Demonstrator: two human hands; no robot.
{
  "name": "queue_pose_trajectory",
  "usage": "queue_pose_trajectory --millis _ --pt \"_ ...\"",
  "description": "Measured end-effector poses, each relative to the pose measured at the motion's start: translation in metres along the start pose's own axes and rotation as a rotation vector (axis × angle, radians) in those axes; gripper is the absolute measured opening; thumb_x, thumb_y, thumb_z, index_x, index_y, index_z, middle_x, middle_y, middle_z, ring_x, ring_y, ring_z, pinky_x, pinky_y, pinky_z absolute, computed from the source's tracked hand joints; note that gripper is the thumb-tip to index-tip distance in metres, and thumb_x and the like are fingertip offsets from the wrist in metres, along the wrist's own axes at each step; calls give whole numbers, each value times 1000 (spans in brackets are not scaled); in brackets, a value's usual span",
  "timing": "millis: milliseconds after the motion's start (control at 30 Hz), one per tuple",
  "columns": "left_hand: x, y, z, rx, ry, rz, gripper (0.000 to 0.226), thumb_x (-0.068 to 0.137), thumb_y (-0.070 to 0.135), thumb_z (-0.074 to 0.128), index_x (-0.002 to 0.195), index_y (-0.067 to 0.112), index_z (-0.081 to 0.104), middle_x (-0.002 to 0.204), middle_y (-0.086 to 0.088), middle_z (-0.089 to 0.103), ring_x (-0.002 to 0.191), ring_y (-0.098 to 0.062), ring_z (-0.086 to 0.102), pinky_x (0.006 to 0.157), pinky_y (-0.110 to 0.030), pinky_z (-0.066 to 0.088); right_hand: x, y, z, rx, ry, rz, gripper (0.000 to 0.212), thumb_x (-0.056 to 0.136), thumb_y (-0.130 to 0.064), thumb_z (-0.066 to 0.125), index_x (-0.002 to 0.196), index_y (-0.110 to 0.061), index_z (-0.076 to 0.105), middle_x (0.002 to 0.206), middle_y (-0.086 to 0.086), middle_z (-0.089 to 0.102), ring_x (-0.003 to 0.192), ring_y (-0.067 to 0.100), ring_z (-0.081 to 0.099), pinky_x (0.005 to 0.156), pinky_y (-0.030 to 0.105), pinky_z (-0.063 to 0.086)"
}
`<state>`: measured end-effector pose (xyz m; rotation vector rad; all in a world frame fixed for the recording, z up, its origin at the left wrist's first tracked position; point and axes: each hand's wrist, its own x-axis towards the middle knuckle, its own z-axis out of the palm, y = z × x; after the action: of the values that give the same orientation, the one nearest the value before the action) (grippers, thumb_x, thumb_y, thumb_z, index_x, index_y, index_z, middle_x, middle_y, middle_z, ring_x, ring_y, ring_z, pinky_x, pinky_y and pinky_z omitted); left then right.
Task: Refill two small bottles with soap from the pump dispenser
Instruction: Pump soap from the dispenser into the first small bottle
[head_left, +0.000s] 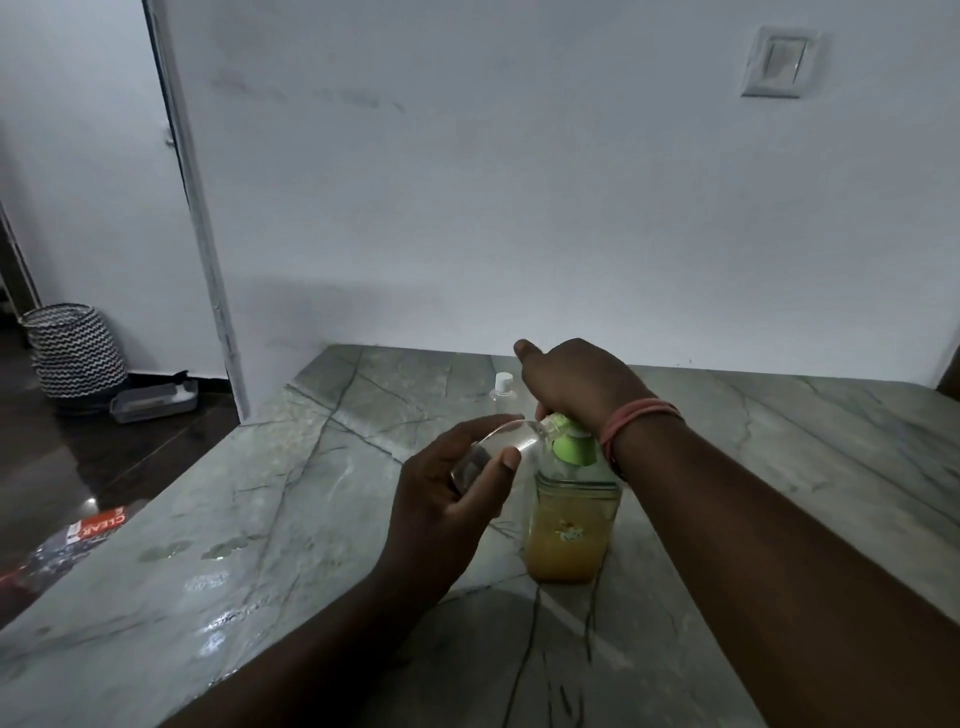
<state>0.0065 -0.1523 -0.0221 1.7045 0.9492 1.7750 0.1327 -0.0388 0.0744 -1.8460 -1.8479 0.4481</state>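
A pump dispenser (571, 530) with orange soap and a green pump head stands on the grey stone table (291, 519). My right hand (576, 384) lies on top of the pump head, thumb stuck out to the left. My left hand (447, 499) grips a small clear bottle (511, 441), tilted on its side with its open mouth against the pump's spout. A second small clear bottle (503, 389) with a white cap stands upright behind, near the wall, partly hidden by my right hand.
The white wall rises right behind the table, with a switch plate (778, 62) high on the right. On the dark floor at left are a zigzag-patterned basket (75, 351), a grey tray (153, 402) and a red printed package (72, 540).
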Motion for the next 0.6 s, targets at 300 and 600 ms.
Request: queue_pose_trajectory --millis 300,600 --pt "1 0 0 26 20 10 36 92 36 62 122 17 71 89 4 74 64 -13 65 50 -19 47 3 1 -7 36 -17 -16 68 93 -63 31 95 -9 73 93 8 72 81 25 64 78 33 47" --pt "0 0 3 37 33 13 34 92 38 60 118 19 72 86 11 73 67 -12 66 53 -18 47 8 -3 -4 -61 -35 -53 72 89 -67 31 109 -10 72 110 9 72 100 29 65 93 38 48"
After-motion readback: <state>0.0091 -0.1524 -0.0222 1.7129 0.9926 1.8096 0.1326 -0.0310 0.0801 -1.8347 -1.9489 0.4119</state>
